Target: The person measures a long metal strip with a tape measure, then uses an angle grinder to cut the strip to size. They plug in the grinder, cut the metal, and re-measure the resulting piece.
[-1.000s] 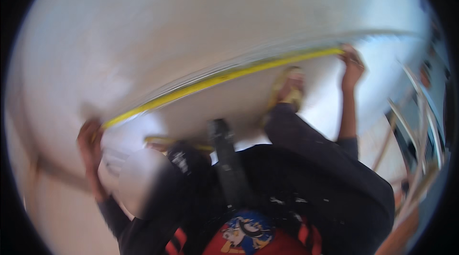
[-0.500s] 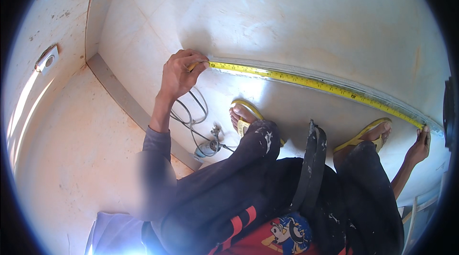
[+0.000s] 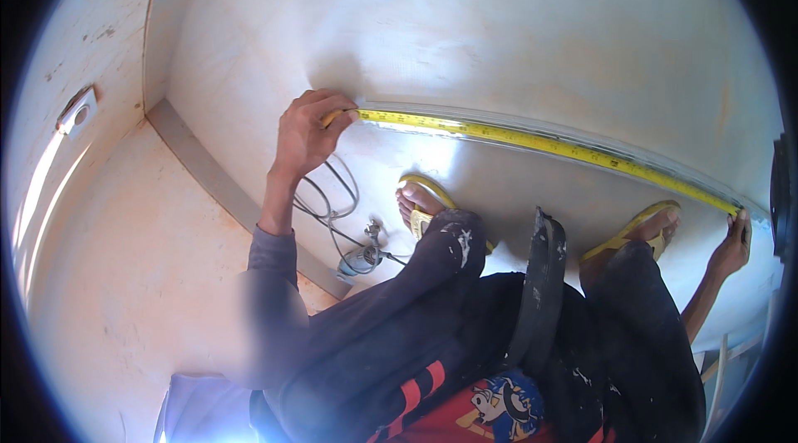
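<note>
A yellow tape measure stretches across the floor in front of me, lying along a long pale, shiny strip. At its left end my left hand is closed, the thumb and fingers pinching the tape. My right hand reaches out to the far right, with its fingertips closed on the other end of the tape. Which end carries the case or hook I cannot make out.
My feet in yellow flip-flops stand just behind the tape. A corded power tool lies near my left knee, its dark cable looped beside it. A skirting runs along the left wall, which has a socket.
My right hand and its end of the tape have shifted slightly away from me, closer to the strip's end. My left hand keeps its grip; the view has drifted slightly.
</note>
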Demonstrator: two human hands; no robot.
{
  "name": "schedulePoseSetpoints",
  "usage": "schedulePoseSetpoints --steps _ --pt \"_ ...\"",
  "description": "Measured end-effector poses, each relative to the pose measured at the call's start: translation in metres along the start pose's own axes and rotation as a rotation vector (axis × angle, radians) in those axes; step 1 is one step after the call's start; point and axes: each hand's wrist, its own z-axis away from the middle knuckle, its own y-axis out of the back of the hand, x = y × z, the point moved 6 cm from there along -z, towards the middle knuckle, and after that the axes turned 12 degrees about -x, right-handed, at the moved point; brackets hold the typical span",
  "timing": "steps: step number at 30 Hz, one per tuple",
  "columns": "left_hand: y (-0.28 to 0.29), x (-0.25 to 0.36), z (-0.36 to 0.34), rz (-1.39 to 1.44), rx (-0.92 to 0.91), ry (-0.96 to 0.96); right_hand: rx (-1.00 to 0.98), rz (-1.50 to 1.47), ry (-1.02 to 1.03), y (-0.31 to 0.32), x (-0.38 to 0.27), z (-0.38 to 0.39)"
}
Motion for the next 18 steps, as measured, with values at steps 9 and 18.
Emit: schedulePoseSetpoints --steps 9,18 --pt "-0.012 -0.025 0.011 0.059 -0.017 -0.034 0.042 0.042 0.04 -0.056 -0.038 0.041" --pt "-0.015 -0.027 0.005 0.12 -0.058 0.018 0.003 -0.03 0.057 -0.07 -0.071 0.029"
